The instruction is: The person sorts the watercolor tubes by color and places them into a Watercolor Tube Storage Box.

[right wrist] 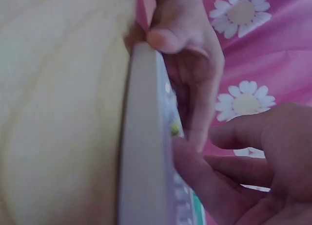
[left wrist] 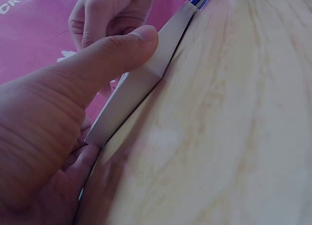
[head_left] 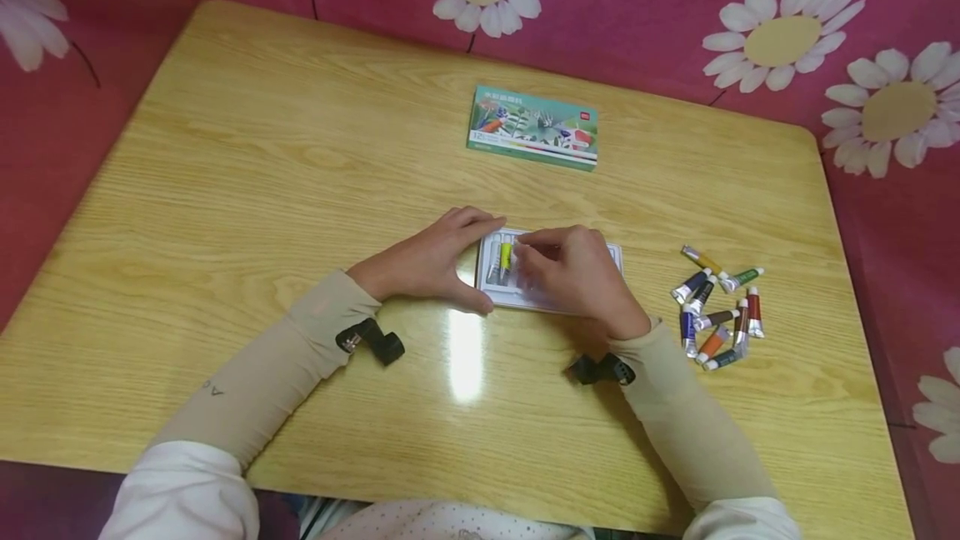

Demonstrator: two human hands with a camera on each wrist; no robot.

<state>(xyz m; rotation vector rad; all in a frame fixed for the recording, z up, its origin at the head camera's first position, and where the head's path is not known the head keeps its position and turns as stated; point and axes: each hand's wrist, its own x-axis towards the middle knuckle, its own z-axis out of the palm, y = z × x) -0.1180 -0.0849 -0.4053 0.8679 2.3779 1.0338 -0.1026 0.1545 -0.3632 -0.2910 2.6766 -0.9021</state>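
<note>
A white plastic tray [head_left: 510, 300] lies on the table, with a white paint tube [head_left: 494, 259] and a yellow paint tube [head_left: 506, 258] side by side in its left end. My left hand [head_left: 431, 261] holds that end, thumb on the near edge and fingers at the far edge. In the left wrist view the thumb [left wrist: 141, 37] lies over the tray's pale side wall [left wrist: 129, 96]. Above the tray, my right hand [head_left: 573, 269] reaches in beside the yellow tube. One digit [right wrist: 187, 159] touches the tray's inside; the right wrist view shows nothing between the parted fingers.
Several loose paint tubes [head_left: 716, 317] in different colours lie in a heap right of the tray. A green paint box [head_left: 534, 127] with a floral print lies farther back. Pink flowered cloth [head_left: 637, 15] borders the wooden table [head_left: 262, 165].
</note>
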